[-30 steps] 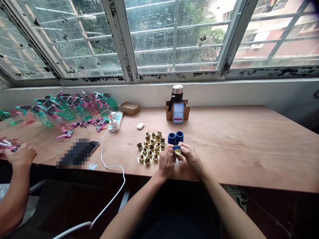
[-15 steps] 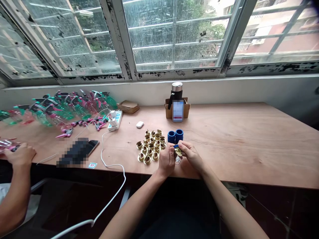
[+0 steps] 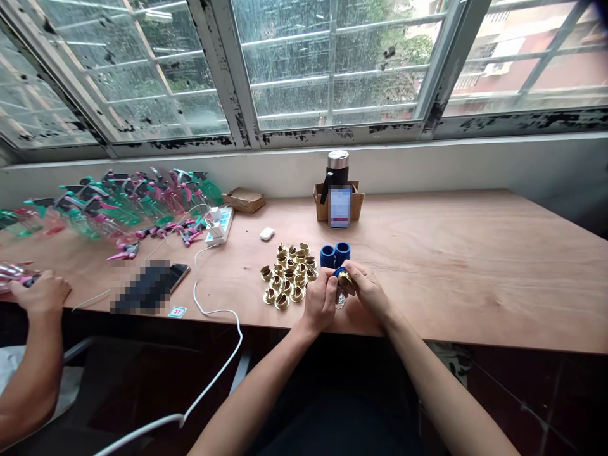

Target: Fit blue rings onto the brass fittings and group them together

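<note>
From where I stand, I see both hands meeting close to the table's front edge, with a brass piece (image 3: 346, 279) and a blue ring (image 3: 339, 271) caught between them. The left hand (image 3: 321, 297) pinches from the left, its thumb and fingers closed at the blue ring. The right hand (image 3: 368, 290) grips the brass piece from the right, fingers curled over its upper side. Ring and brass touch; I can't tell whether one sits around the other.

Just beyond the fingertips stand two stacks of blue rings (image 3: 342, 254), side by side. Right beside the left hand, a cluster of brass fittings (image 3: 287, 278) spreads over the wooden table (image 3: 456, 266). Some thin, shiny loops (image 3: 341, 301) lie below the held piece, partly hidden by the hands. Farther back, a phone (image 3: 340, 208) leans against a cardboard box (image 3: 356, 209) in front of a dark flask (image 3: 337, 166).
</note>
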The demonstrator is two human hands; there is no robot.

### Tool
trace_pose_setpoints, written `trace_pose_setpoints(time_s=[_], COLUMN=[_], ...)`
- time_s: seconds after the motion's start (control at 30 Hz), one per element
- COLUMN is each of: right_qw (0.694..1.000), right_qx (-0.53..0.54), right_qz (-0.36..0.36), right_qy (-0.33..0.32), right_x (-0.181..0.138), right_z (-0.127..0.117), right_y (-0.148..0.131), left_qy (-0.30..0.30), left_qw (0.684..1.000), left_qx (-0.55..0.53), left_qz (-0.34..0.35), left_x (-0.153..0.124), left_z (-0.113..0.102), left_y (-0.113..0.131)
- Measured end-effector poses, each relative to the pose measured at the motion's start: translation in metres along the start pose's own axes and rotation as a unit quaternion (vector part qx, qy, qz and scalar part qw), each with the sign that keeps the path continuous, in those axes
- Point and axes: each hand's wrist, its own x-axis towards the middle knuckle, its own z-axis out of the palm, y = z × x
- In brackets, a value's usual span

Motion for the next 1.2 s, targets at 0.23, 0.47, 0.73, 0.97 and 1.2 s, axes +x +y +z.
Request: trace_pose_setpoints(time_s=[0.23, 0.47, 0.73, 0.97, 1.2], right_qw=[0.999, 0.998, 0.998, 0.991, 0.991], right_qx=[-0.010, -0.044, -0.050, -0.112, -0.103], right_qz=[-0.015, -0.036, -0.031, -0.039, -0.024], right_qy=[-0.028, -0.003, 0.002, -0.064, -0.086], right_x=[-0.001, 0.002, 0.000, -0.006, -0.006], right_z=[0.006, 0.003, 0.004, 0.002, 0.001], right_y=[-0.008, -0.008, -0.017, -0.029, -0.032], left_qy=[0.027, 0.015, -0.006, 0.028, 0.034], left_qw=[1.000, 1.000, 1.000, 0.999, 0.999], left_qx=[0.001, -0.001, -0.015, -0.001, -0.007], left_qz=[0.005, -0.004, -0.020, -0.017, -0.020], left_x=[0.002, 0.004, 0.003, 0.002, 0.003], left_z=[0.001, -0.001, -0.001, 0.001, 0.001], left_y=[0.005, 0.004, 0.008, -0.002, 0.002])
